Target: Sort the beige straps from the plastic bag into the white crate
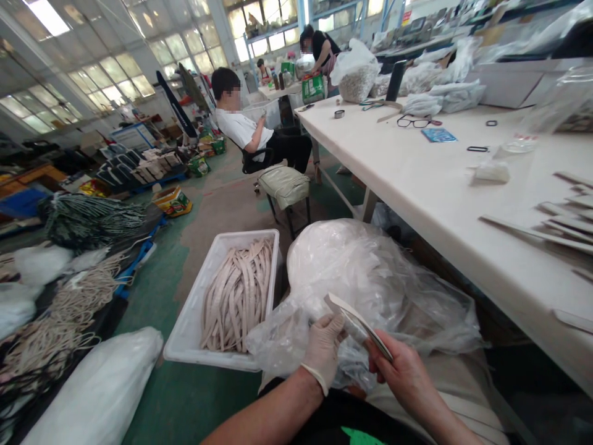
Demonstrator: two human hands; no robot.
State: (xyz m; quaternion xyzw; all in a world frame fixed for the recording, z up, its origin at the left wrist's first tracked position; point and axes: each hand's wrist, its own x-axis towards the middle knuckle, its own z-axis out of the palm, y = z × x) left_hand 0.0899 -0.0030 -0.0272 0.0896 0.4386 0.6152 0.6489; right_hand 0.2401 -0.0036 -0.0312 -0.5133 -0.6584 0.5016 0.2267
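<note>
A short beige strap with a dark edge runs slantwise between my hands. My left hand, in a thin pale glove, is closed at the strap's far end, its fingertips partly hidden. Bare and closed, my right hand grips the strap's near end with the thumb on top. Under and beyond both hands, a large clear plastic bag with pale contents spreads over my lap. To its left stands a white plastic bin with many long beige straps in it.
On the right, a long white table holds loose straps, glasses, a tape roll and filled bags. A stool and a seated person are ahead. A white sack lies at lower left.
</note>
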